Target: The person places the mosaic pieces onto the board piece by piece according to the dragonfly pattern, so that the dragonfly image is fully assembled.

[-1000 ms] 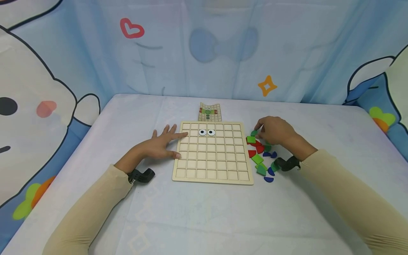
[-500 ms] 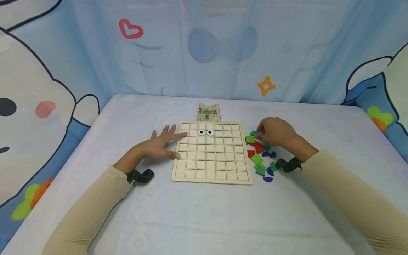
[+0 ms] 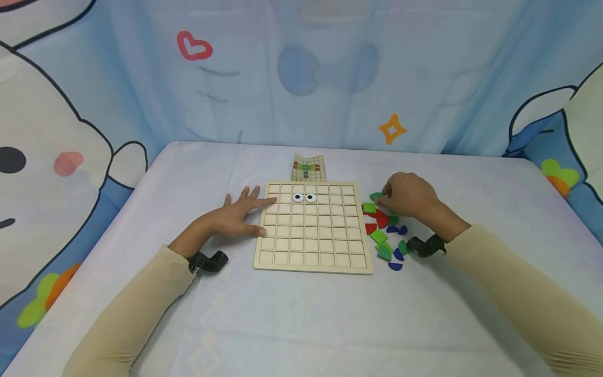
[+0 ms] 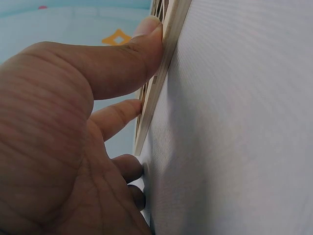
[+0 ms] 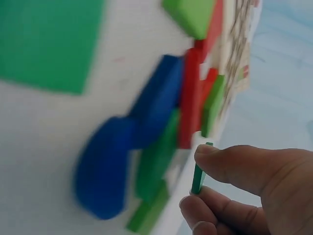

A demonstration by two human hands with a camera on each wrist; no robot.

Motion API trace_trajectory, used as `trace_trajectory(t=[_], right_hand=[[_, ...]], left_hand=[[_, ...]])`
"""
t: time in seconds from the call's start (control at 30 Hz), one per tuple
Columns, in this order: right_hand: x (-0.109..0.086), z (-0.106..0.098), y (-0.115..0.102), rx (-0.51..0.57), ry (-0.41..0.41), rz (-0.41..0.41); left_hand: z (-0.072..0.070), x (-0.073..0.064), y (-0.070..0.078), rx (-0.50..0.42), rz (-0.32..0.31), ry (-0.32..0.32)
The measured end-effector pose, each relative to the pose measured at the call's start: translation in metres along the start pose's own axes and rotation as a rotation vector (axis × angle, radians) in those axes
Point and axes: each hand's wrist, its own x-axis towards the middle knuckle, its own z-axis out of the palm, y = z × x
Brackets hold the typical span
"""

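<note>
My right hand [image 3: 409,196] pinches a thin dark green piece [image 5: 198,177] between thumb and fingers. From the head view this piece looks rounded on one side, and part of it is hidden by the fingers. My left hand [image 3: 234,214] lies spread at the left side of a wooden grid board [image 3: 312,264]; its thumb and index fingertip rest on the board's edge, as the left wrist view also shows. Two round eye pieces [image 3: 304,197] sit side by side in cells of an upper row of the board.
Just right of the board lie several loose pieces: red ones [image 3: 370,228], light green squares [image 3: 378,236], dark green ones [image 3: 383,253] and blue half-rounds [image 3: 395,266]. A small pattern card [image 3: 309,168] stands behind the board. A printed curtain [image 3: 330,78] hangs beyond the white table [image 3: 301,324].
My right hand has shifted slightly right, and more of the dark green piece shows past its fingers. The left hand stays in place on the board.
</note>
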Motion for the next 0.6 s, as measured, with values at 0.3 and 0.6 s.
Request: trace_trajectory(t=[0.3,0.6], right_hand=[[-0.006,-0.01,-0.023,0.033,0.056,-0.05],[-0.016,-0.011,-0.06,0.048,0.054,-0.154]], left_hand=[[0.0,0.0,0.0,-0.01,0.0,0.002],[0.001,-0.001,0.003,-0.028,-0.033,0.041]])
